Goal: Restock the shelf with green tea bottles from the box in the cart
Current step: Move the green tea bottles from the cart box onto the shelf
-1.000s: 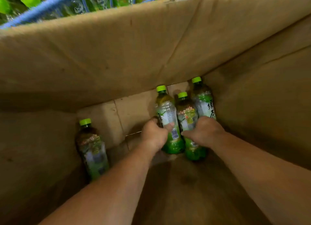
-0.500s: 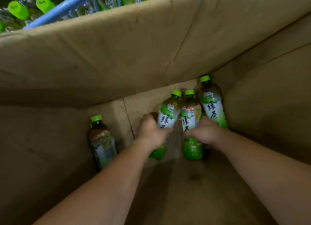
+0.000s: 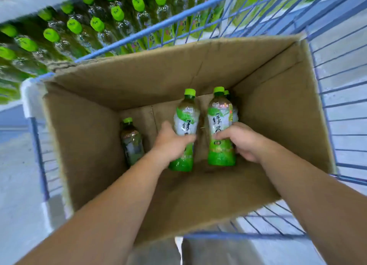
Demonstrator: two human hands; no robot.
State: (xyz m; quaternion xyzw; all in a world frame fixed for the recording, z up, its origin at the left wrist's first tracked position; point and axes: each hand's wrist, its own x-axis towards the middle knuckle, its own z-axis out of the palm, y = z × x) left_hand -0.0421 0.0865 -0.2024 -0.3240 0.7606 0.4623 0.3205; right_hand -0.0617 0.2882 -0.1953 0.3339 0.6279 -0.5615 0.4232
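Note:
An open cardboard box (image 3: pixel 83 137) sits in a blue wire cart (image 3: pixel 345 98). My left hand (image 3: pixel 170 143) grips one green tea bottle (image 3: pixel 185 125) around its middle. My right hand (image 3: pixel 240 141) grips a second bottle (image 3: pixel 220 125), and another bottle (image 3: pixel 227 93) shows only its cap and edge behind it. Both held bottles are upright, lifted off the box floor. A further bottle (image 3: pixel 132 141) stands alone at the box's left inner wall.
The shelf (image 3: pixel 89 26) beyond the cart's far rail is packed with several rows of green-capped bottles. Pale floor (image 3: pixel 15 185) lies to the left of the cart, and more of it shows through the wires on the right.
Both hands have raised their bottles from the box floor. The view has pulled back and up, so the cart and the shelf now show.

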